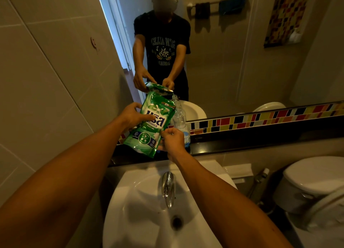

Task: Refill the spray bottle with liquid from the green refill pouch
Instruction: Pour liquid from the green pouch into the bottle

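Green plastic refill pouch [151, 125] with white lettering, held up over the dark ledge [242, 145] below the mirror, tilted so its top leans toward the mirror and to the right. Left hand [132, 115] grasping the pouch's left edge, thumb across the printed front, fingers curled behind. Right hand [173, 140] pinching the pouch's lower right corner, fingers bent tight around it. Clear plastic spray bottle [180, 120] without its spray head, upright on the dark ledge just beside the pouch's right edge, open neck up near the pouch's top corner. Contact between pouch spout and bottle neck: cannot tell. Some clear liquid low in the bottle, blue label near its base.

White ceramic washbasin [141, 201] directly below the hands, chrome tap [168, 188] at its back centre, dark drain hole [176, 222] toward the front. Strip of multicoloured mosaic tiles [260, 118] along the bottom of the mirror. White toilet [314, 177] with closed lid at right. Large wall mirror [214, 61] reflecting a person in a dark printed T-shirt, both hands on the pouch, and a towel rail with dark cloths behind.
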Tool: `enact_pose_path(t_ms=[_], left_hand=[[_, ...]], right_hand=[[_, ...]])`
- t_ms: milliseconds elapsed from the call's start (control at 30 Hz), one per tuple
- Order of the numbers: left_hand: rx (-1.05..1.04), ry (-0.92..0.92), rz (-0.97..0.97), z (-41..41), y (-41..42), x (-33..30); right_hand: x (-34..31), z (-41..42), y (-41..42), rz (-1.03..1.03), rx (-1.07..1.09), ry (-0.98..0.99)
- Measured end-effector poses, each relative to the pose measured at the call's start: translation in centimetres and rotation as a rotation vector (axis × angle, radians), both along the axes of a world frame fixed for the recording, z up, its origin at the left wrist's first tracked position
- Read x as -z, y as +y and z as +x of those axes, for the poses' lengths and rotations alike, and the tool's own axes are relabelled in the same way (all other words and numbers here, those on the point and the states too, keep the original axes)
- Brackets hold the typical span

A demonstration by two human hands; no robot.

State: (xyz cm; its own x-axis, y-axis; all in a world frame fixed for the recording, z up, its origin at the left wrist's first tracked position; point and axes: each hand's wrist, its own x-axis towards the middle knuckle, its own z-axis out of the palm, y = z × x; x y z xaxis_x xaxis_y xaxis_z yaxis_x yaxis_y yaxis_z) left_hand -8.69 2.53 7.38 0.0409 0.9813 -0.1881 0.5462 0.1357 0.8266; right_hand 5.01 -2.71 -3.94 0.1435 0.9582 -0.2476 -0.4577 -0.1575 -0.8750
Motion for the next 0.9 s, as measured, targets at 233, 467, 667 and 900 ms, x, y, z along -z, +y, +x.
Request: enact_pose_path(t_ms=[233,467,667,900], left_hand=[[0.005,0.011,0.001,0.17,-0.36,-0.18],[-0.002,0.011,-0.003,0.09,-0.27,-0.26],[0.002,0.014,0.001,0.08,-0.44,-0.49],[0.009,-0.003,-0.002,-0.02,-0.69,-0.74]], right_hand=[[0.07,0.09,-0.09,0.000,0.002,-0.005],[-0.08,-0.07,-0.29,-0.001,-0.005,0.010],[-0.46,-0.13,-0.48,0.000,-0.012,0.027],[-0.57,-0.14,-0.61,0.000,-0.004,0.020]])
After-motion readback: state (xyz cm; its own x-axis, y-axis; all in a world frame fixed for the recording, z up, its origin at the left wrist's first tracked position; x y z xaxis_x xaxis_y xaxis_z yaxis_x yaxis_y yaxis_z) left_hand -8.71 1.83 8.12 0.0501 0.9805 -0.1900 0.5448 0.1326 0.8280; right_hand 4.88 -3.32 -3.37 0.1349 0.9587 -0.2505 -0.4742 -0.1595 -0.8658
